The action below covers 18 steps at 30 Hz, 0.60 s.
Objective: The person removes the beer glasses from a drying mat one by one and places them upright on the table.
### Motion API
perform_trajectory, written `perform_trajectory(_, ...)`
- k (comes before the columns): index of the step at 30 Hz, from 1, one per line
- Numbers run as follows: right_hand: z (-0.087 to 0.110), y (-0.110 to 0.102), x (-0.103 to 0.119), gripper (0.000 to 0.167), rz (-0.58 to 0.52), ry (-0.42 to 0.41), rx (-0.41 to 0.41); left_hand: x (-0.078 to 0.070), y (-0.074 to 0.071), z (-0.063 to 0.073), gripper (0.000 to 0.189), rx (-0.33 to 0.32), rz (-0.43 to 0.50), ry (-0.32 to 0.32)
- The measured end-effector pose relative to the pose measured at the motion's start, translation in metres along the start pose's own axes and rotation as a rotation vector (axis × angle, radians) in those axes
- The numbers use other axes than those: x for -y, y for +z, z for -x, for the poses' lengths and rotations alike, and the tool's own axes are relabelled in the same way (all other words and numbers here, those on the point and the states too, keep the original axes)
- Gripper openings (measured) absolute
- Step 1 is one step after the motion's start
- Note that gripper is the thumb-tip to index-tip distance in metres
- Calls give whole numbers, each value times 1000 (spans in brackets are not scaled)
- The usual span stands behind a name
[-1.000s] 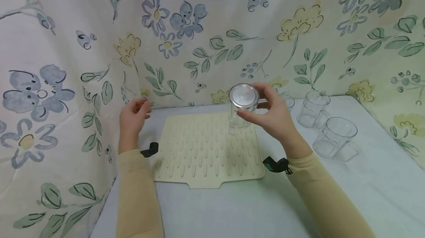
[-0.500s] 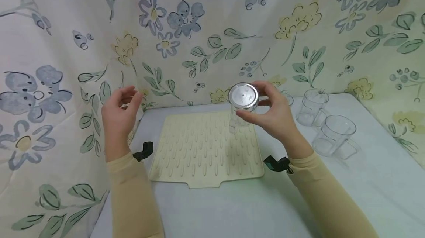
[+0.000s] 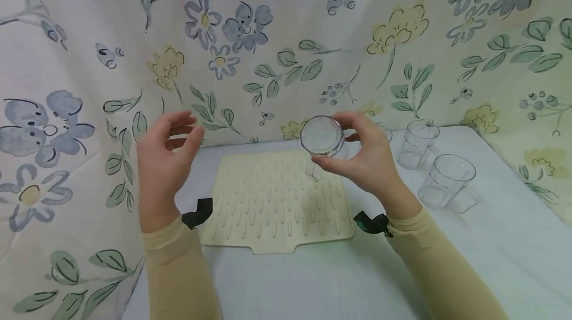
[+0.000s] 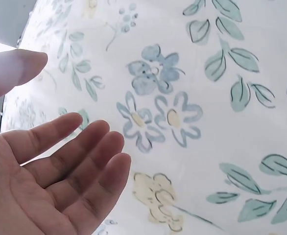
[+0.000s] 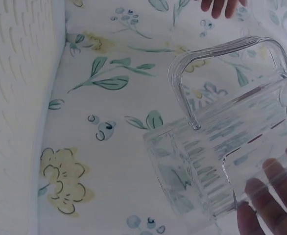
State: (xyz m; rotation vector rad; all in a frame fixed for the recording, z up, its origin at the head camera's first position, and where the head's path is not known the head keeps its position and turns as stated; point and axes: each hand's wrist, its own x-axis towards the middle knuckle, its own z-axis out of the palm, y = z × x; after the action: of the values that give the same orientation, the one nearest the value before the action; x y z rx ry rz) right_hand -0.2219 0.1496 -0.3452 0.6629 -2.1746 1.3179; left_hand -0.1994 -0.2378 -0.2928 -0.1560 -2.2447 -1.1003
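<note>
My right hand grips a clear glass mug above the far right part of a cream ridged mat. The mug's round base seems turned up toward the head camera, with its handle hanging below. In the right wrist view the fingers lie along the mug's side, opposite the looped handle. My left hand is raised beside the mat's far left corner, its fingers gently bent and holding nothing. The left wrist view shows its bare palm against the floral curtain.
Two more clear mugs, one farther back and one nearer, stand upright on the white table at the right. Another glass rim shows partly behind my right hand. Floral cloth hangs along the back and left.
My left hand has moved left and spread its fingers a little. The held mug has shifted slightly left and tilted, so its round end looks clear instead of silvery.
</note>
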Motion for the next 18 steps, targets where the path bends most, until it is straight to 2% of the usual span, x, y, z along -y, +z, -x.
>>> perform_trajectory(7,3,0,7,78,73,-65,-6,-14,4,6,39,32,60,117)
perform_trajectory(18,5,4,15,82,148,-141,-6,-25,21,11,42,85,113,287)
